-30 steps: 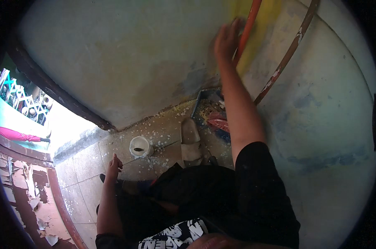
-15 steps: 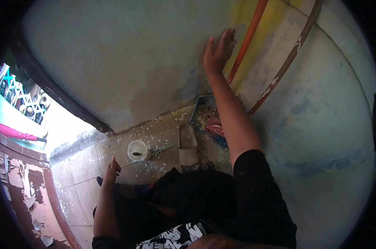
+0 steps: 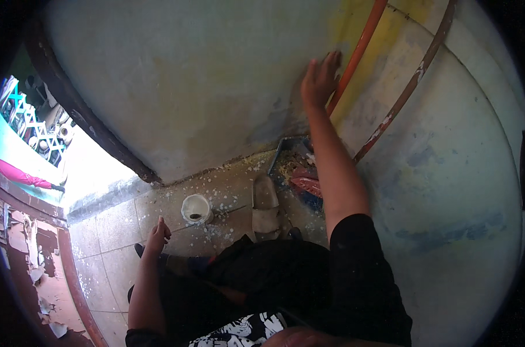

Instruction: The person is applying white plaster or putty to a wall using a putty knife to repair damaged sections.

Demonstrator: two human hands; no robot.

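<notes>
My right hand [image 3: 320, 84] reaches up to the pale green wall [image 3: 216, 75], beside an orange pipe [image 3: 358, 55]. Its fingers are stretched out against the surface; whatever may lie under the palm is hidden. My left hand [image 3: 158, 236] hangs low at the left near my knee, fingers curled in and one digit pointing up, with nothing visible in it. On the floor beyond it stands a white tub [image 3: 196, 208] with a small dark thing inside.
A worn slipper [image 3: 266, 194] lies near a blue dustpan [image 3: 278, 151] holding crumbly debris and a reddish object [image 3: 305, 182]. A brown pipe [image 3: 410, 84] runs up the right wall. Paint flecks dot the tiled floor [image 3: 115, 225]. Peeling boards [image 3: 34, 254] stand at far left.
My right hand has shifted slightly right and down in the picture, closer to the orange pipe. The view has moved a little too. My left hand stays in about the same place.
</notes>
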